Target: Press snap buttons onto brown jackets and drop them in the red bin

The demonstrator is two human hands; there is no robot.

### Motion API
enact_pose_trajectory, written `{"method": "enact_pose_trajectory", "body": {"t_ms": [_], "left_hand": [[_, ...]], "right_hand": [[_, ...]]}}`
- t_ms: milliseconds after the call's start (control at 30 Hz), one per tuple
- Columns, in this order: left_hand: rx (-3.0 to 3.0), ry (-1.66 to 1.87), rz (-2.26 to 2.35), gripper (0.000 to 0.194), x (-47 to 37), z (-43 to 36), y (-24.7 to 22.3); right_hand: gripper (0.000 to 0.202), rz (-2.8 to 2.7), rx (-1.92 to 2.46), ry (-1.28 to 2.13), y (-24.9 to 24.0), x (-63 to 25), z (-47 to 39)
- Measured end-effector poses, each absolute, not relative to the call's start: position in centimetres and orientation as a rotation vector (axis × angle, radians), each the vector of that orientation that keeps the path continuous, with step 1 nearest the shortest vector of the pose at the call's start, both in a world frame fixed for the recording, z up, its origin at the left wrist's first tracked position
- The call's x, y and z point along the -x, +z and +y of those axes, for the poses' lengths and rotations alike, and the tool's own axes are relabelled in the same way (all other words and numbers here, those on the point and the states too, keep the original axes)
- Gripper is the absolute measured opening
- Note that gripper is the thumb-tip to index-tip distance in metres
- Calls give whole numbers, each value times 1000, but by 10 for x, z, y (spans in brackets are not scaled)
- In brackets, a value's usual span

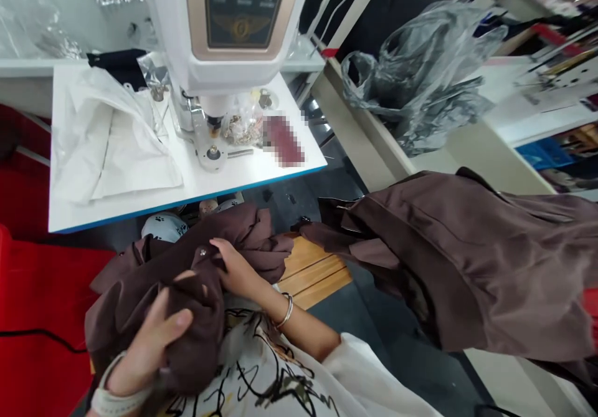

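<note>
- The brown garment (154,305) is lying bunched in front of the white machine (233,71), on the person's side, below the blue edge of the bench (196,186).
- A small metal fastener (202,252) is showing on the upper fabric of this garment, facing the machine.
- The left hand (156,336), wearing a pale wristband (116,398), is grasping a gathered fold of the brown garment, thumb uppermost; it is the hand farther from the machine.
- The right hand (236,270), wearing a bracelet (287,311), is touching the same fabric near the fastener, fingers partly bent; whether they are pinching it cannot be told.
- A wooden slatted seat (313,273) is showing in front of the machine, to its right.
- A coil spring (240,153) and a clear bag of small metal parts (243,127) are lying on the bench, just right of the machine's lower arm.
- White sheeting (112,136) is covering the bench left of the machine.
- A second brown garment (448,249) is spreading out well to the right of the machine.
- A grey plastic bag (420,68) is resting right of the machine, beyond the second garment.
- Red material (42,292) is standing left of the machine, on the person's side.
</note>
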State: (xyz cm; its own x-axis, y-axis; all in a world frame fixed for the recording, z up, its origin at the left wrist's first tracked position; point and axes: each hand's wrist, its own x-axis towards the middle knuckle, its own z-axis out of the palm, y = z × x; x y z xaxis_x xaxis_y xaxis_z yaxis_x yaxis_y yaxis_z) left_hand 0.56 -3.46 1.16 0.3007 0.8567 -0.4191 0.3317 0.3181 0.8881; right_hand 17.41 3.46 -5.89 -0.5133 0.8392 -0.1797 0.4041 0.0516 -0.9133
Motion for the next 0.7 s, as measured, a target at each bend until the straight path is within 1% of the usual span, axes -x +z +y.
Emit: {"method": "enact_pose_trajectory", "body": {"t_ms": [100, 167, 233, 333, 400, 433, 533, 600, 700], "left_hand": [[-1190, 330, 1142, 60, -35, -28, 0], [-1307, 213, 1104, 54, -48, -23, -2], [-1421, 205, 1130, 51, -52, -21, 0], [-1535, 354, 1186, 53, -48, -24, 5], [-1642, 546, 1156, 57, -48, -30, 9], [-1706, 654, 1108, 59, -50, -33, 11], [-1830, 861, 900, 63, -62, -38, 17], [-1837, 865, 815, 66, -69, -38, 19], [-1778, 838, 730, 71, -72, -35, 20]], "right_hand": [[31, -1647, 1492, 1628, -90, -181, 29], [20, -1579, 1582, 1588, -104, -180, 22], [14, -1574, 1596, 1511, -113, -175, 16], [13, -1586, 1538, 1400, -115, -167, 14], [6, -1603, 1478, 1315, -107, -166, 21], [6, -1622, 1449, 1248, -100, -166, 27], [26, -1731, 1338, 1056, -78, -171, 46], [26, -1888, 1181, 1108, -69, -174, 55], [13, -1957, 1031, 1318, -67, -181, 64]]}}
